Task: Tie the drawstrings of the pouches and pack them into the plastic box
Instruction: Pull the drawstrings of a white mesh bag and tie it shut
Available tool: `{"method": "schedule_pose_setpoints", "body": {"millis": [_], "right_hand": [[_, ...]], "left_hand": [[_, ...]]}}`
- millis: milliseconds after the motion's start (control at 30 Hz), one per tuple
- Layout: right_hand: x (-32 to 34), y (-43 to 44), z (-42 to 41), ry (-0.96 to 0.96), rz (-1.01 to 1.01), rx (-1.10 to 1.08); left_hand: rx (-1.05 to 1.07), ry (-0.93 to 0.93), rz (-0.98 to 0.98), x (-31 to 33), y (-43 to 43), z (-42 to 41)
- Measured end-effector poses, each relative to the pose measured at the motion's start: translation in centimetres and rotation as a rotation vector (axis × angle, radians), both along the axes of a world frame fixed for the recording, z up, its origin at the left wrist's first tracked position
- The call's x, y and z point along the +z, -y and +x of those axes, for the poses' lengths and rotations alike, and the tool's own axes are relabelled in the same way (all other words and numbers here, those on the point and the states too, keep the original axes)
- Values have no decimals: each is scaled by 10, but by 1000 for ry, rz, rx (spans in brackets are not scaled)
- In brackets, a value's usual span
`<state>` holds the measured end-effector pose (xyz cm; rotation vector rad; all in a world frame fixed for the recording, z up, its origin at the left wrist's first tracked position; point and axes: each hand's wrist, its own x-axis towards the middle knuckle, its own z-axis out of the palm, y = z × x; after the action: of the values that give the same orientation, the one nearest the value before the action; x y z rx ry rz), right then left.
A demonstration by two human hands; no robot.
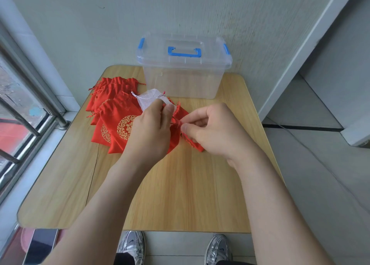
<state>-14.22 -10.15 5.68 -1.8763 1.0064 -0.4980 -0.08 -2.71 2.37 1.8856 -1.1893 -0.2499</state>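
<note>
**Wooden table (180, 184) beside a window (20, 108): two hands at a pouch neck**

Near the middle of the table, our left hand (149, 128) and right hand (216, 132) meet over one red pouch (181, 114) lying on the wood. Both hands have curled fingers. The right pinches the drawstring (177, 123) at the gathered neck, and the left pinches the pouch top beside it. To the left we note a pile of red pouches (116, 104) with a white mesh pouch (148, 99) resting on it. The plastic box (180, 82), lid on, stands at the far edge.

A wooden table (180, 194) stands against a pale wall (140, 14), beside a barred window (18, 108).
</note>
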Motion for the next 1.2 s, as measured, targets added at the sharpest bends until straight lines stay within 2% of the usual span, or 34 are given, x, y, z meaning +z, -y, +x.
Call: {"method": "schedule_pose_setpoints", "body": {"millis": [200,400,567,700,900,1100,1200], "right_hand": [[-2,-6,4,-170,-231,18],[-9,-4,6,-187,-300,-8],[-17,1,8,-160,-409,-49],[-20,7,8,-66,-331,-129],[-22,11,7,-20,-263,-190],[-29,12,10,247,-135,-208],[-30,15,18,389,-60,-259]], "left_hand": [[54,36,66,-5,0,8],[96,39,108,-7,-1,17],[123,40,67,-8,0,23],[137,33,15,-8,3,23],[119,22,-63,-4,10,21],[50,-2,-128,1,9,15],[-89,-68,-131,2,8,13]]}}
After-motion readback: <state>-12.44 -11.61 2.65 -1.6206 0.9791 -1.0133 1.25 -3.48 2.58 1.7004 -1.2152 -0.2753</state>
